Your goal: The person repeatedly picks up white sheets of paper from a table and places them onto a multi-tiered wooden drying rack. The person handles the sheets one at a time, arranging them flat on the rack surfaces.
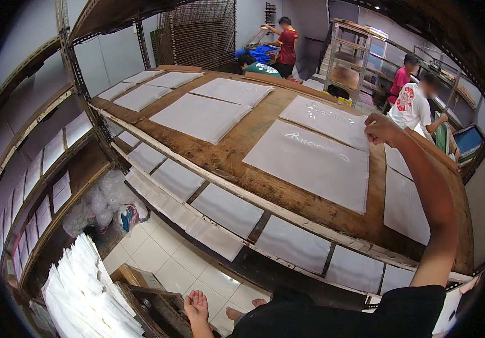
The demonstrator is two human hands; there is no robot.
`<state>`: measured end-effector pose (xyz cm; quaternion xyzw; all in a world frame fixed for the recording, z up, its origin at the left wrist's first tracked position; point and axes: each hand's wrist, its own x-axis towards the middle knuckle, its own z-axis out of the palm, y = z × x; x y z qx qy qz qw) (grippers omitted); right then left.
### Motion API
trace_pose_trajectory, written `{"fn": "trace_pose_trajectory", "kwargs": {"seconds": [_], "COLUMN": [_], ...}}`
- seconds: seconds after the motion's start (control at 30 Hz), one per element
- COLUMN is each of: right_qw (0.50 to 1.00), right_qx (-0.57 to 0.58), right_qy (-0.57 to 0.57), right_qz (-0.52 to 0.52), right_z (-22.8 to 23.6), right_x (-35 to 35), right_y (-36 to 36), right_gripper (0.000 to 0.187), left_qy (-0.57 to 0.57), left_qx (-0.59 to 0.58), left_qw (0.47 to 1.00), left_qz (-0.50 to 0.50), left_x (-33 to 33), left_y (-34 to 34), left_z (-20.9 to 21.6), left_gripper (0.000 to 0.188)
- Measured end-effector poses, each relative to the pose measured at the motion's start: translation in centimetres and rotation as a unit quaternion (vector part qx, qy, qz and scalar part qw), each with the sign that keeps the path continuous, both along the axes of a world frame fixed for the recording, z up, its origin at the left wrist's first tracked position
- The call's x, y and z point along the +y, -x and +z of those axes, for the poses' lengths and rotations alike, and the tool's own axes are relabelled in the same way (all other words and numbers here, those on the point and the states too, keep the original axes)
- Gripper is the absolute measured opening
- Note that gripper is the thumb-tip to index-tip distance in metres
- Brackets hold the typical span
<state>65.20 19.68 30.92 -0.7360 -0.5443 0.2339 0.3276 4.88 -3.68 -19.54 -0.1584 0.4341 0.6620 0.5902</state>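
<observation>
My right arm reaches across a brown wooden shelf (237,149) that bears flat pale sheets in rows. At its far right, my right hand (381,129) has its fingers closed at the right edge of a pale sheet (324,121) marked with glossy clear lettering. That sheet lies flat, and a second lettered sheet (310,163) lies just nearer to me. Low in the view, my left hand (196,306) is held palm up with its fingers stretched out, holding nothing. Left of it stands a tall stack of white sheets (87,293).
Beneath the shelf is a lower tier with more sheets (228,209). Another rack (56,155) with sheets stands at the left. Clear plastic bags (104,200) and a cardboard box (135,276) are on the tiled floor (166,239). Several people (414,107) work beyond the shelf.
</observation>
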Motion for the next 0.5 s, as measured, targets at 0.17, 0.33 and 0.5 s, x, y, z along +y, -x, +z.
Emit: {"fn": "trace_pose_trajectory", "kwargs": {"seconds": [0.17, 0.33, 0.5], "right_qw": [0.999, 0.976, 0.861], "right_qx": [-0.039, -0.156, -0.493], "right_qy": [0.029, 0.065, 0.076], "right_qz": [0.016, 0.135, 0.105], "right_z": [0.5, 0.2, 5.0], "right_x": [0.6, 4.7, 7.1], "right_y": [-0.3, -4.8, -3.2], "right_gripper": [0.014, 0.015, 0.056], "left_qy": [-0.006, -0.029, -0.044], "left_qx": [0.007, 0.024, 0.11], "left_qw": [1.0, 0.999, 0.993], "left_qz": [0.002, 0.007, 0.018], "left_x": [-0.2, -0.5, -1.9], "left_y": [1.1, 2.8, 4.0], "left_z": [0.1, 2.1, 8.5], "left_gripper": [0.034, 0.037, 0.035]}}
